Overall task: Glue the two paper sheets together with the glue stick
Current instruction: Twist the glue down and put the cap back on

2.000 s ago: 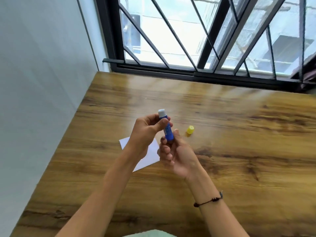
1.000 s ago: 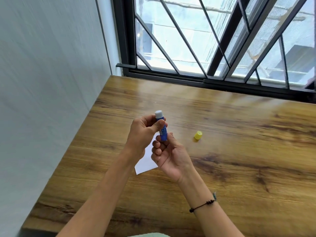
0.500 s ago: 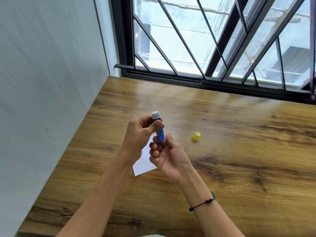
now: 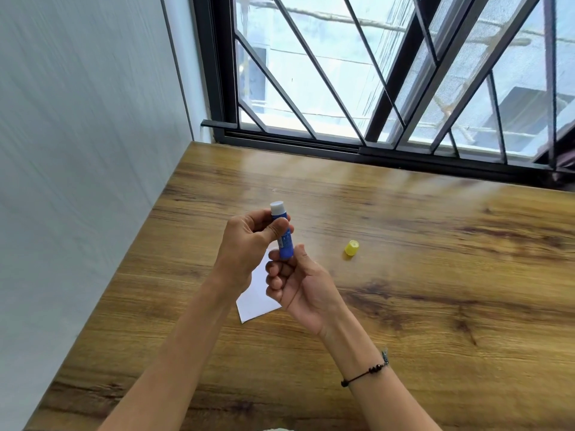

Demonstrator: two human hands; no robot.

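Both hands close on the upright glue stick (image 4: 284, 236): left hand (image 4: 245, 247) pinching its upper barrel, right hand (image 4: 298, 283) at its base; light, rigid, best gripped mid-barrel; thin floppy paper (image 4: 255, 301) lies beneath them

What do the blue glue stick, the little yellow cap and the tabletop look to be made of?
Blue glue stick: likely smooth plastic, going by its even colour; the white tip looks waxy. Small yellow cap: probably moulded plastic, slightly translucent. Brown tabletop: wood or wood-look laminate, with printed-looking grain and a soft sheen near the window.
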